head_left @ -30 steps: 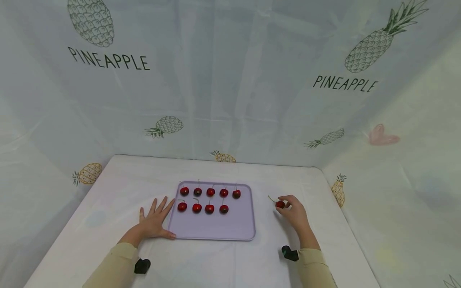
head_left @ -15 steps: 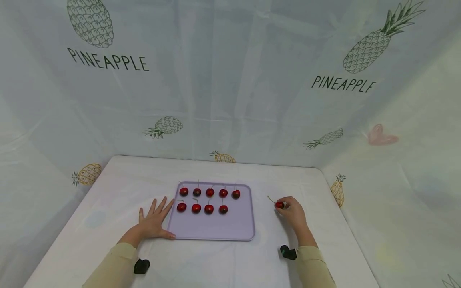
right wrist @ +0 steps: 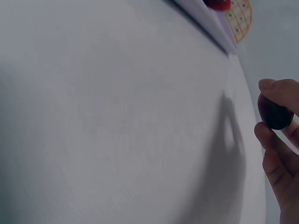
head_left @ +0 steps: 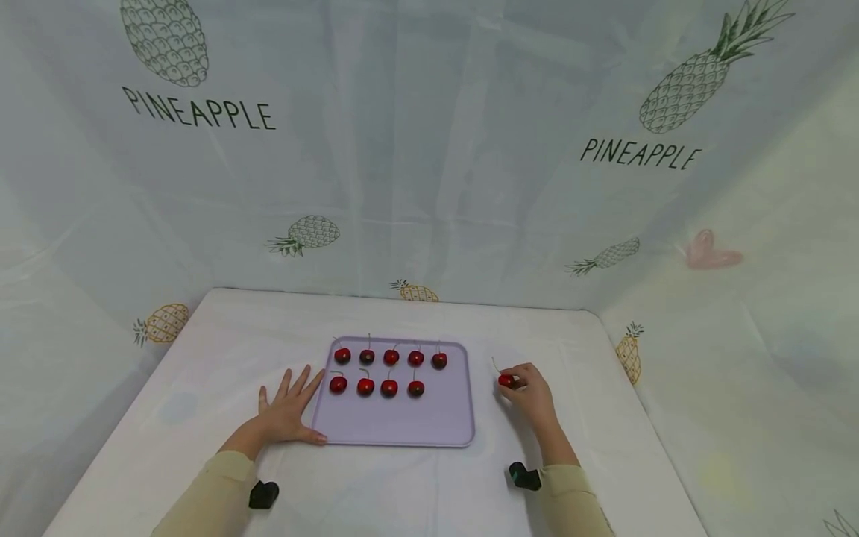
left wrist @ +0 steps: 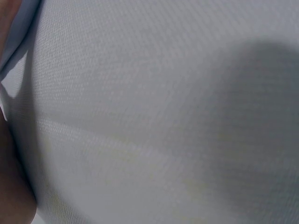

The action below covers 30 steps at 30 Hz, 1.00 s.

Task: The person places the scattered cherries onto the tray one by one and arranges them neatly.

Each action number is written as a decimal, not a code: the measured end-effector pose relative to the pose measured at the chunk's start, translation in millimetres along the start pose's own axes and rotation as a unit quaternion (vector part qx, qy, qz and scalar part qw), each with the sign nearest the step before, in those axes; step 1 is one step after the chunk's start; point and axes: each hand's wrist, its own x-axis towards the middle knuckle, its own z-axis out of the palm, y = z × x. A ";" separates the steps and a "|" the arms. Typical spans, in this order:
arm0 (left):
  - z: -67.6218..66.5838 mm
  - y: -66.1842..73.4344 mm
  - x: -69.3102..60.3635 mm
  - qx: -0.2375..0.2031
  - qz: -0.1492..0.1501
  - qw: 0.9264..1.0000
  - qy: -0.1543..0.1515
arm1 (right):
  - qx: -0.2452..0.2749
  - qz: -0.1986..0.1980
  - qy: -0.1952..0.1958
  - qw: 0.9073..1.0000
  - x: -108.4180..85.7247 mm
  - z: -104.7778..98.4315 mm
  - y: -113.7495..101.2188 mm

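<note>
A lilac tray point(head_left: 429, 421) lies on the table with several red cherries in two rows, their stems pointing mostly away. The back row reaches across the tray; the second row stops short of the right side. My left hand point(head_left: 285, 416) rests with spread, straight fingers at the tray's left edge, its thumb at the near left corner. To the right of the tray, my right hand point(head_left: 533, 395) pinches a cherry point(head_left: 506, 380) between thumb and fingers, its stem sticking up. In the right wrist view that cherry point(right wrist: 274, 113) looks dark and is held off the cloth.
A white cloth point(head_left: 376, 492) covers the table. Behind and beside it hang pale sheets point(head_left: 429, 149) printed with pineapples. Black wrist cameras sit by the left cuff point(head_left: 264, 495) and the right cuff point(head_left: 525, 476).
My right hand has moved left toward the tray with the cherry in its fingers, and the stem now stands more upright. My left hand and the tray have stayed put.
</note>
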 end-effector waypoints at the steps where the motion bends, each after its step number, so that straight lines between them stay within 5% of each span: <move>1: 0.9 -0.9 0.5 0.004 -0.002 1.000 -0.001 | 0.007 -0.002 -0.002 1.000 -0.7 3.1 -2.9; 19: -9.0 9.1 -3.3 -0.007 -0.003 1.000 -0.008 | 0.133 -0.056 -0.030 0.989 -16.8 52.9 -47.8; 30: -5.8 5.3 -1.0 0.006 -0.013 1.000 -0.012 | 0.098 -0.096 -0.041 0.990 -24.2 78.6 -54.3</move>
